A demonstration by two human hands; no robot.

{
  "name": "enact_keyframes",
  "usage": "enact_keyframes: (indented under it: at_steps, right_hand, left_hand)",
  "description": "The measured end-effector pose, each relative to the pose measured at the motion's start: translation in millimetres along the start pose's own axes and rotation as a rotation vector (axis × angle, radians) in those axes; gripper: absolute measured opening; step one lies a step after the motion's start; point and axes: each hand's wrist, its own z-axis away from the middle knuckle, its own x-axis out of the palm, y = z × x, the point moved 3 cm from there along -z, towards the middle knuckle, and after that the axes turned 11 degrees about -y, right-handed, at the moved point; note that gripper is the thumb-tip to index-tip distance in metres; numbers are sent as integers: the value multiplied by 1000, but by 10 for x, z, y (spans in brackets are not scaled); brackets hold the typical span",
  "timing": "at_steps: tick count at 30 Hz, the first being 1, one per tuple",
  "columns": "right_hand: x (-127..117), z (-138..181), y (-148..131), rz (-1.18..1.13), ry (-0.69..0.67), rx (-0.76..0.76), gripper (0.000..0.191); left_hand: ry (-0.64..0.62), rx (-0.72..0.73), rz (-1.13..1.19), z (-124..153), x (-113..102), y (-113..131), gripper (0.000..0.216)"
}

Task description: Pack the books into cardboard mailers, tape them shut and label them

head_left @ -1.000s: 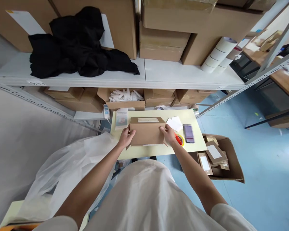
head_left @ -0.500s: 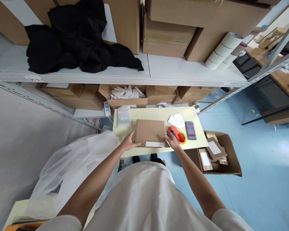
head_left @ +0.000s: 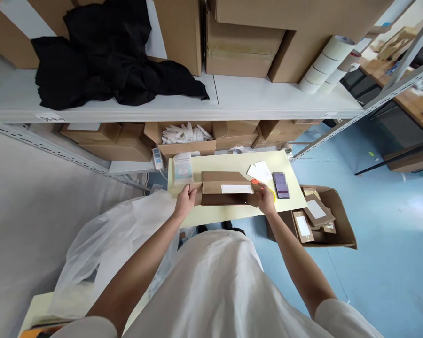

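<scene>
A flat brown cardboard box (head_left: 225,188) with a white label strip lies on the pale yellow table (head_left: 232,213). My left hand (head_left: 185,201) grips the box's left end, fingers closed on a side flap. At the right end, my right hand (head_left: 267,199) closes on the box's other flap. A red and yellow tape dispenser (head_left: 268,190) lies mostly hidden behind my right hand. A phone (head_left: 280,184) and white paper slips (head_left: 260,172) lie to the right of the box.
A small booklet (head_left: 182,169) lies at the table's far left. An open carton (head_left: 320,220) of labelled mailers stands on the blue floor at right. A big clear plastic bag (head_left: 105,249) is at left. Shelves behind hold cartons, black cloth (head_left: 109,61) and label rolls (head_left: 324,65).
The box has been turned so its label strip now faces up along the middle. My right hand moved from the tape dispenser to the box's right end. My left hand stayed at the left end.
</scene>
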Motion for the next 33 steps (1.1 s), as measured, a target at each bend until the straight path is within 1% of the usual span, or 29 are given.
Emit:
enact_keyframes:
  at_steps: [1,3,5,6,8,9,10,11,12,13,15,16,17,18,19,20,22,24,25,27,30,33]
  right_hand:
    - [-61,-75,-33,4,22,2,47]
    - [-121,-213,-95,26,40,0,45]
    - [-123,-315,-140,72,45,6,39]
    - [-117,-348,-159,115,51,3,35]
    - [-112,-378,-204,263,76,-42,27]
    - [-117,-379,-234,366,84,-84,23]
    - [-124,-374,-266,474,75,-136,19]
    - [-129,-367,-297,573,37,-193,17]
    - [-132,-360,-325,653,-33,-251,18]
    - [-131,-353,-349,709,-126,-310,20]
    - [-133,-338,-383,752,-325,-413,24]
    - [-139,-335,-391,752,-401,-443,26]
    - [-148,-338,-393,744,-453,-453,33]
    - [-159,-347,-389,727,-486,-449,48]
    - [-167,-360,-381,702,-508,-437,66]
    - [-170,-375,-371,672,-527,-426,84]
    - [-153,-405,-348,616,-576,-413,113]
    - [-109,-437,-323,603,-629,-392,132]
    - [-81,-457,-310,616,-647,-373,138]
    - [-26,-506,-288,653,-667,-330,146]
    - [42,-616,-266,683,-682,-284,150]
    - [69,-760,-261,687,-680,-273,149]
  left_hand:
    - [40,-9,28,-87,-30,40,19]
    - [73,-39,63,-245,-41,107,21]
    - [93,-72,38,-337,-19,157,32]
    - [125,-73,-3,-348,-14,181,40]
    - [234,-40,-135,-305,-30,231,49]
    - [276,-7,-216,-264,-45,257,48]
    - [282,34,-297,-223,-57,282,42]
    - [248,81,-369,-188,-65,304,31]
    - [183,129,-426,-163,-72,320,20]
    - [102,178,-467,-148,-78,333,13]
    - [-48,253,-511,-142,-102,345,20]
    - [-103,268,-519,-150,-119,342,23]
    - [-155,273,-519,-160,-134,337,25]
    - [-209,270,-510,-170,-142,327,26]
    - [-259,259,-497,-174,-141,315,29]
    - [-300,242,-483,-170,-131,302,37]
    - [-354,206,-459,-132,-78,276,67]
    - [-358,162,-434,-65,6,249,95]
    - [-348,139,-414,-29,53,234,104]
    - [-327,105,-360,31,152,201,115]
    - [-285,101,-281,69,288,159,120]
    - [-214,82,-226,66,412,123,119]
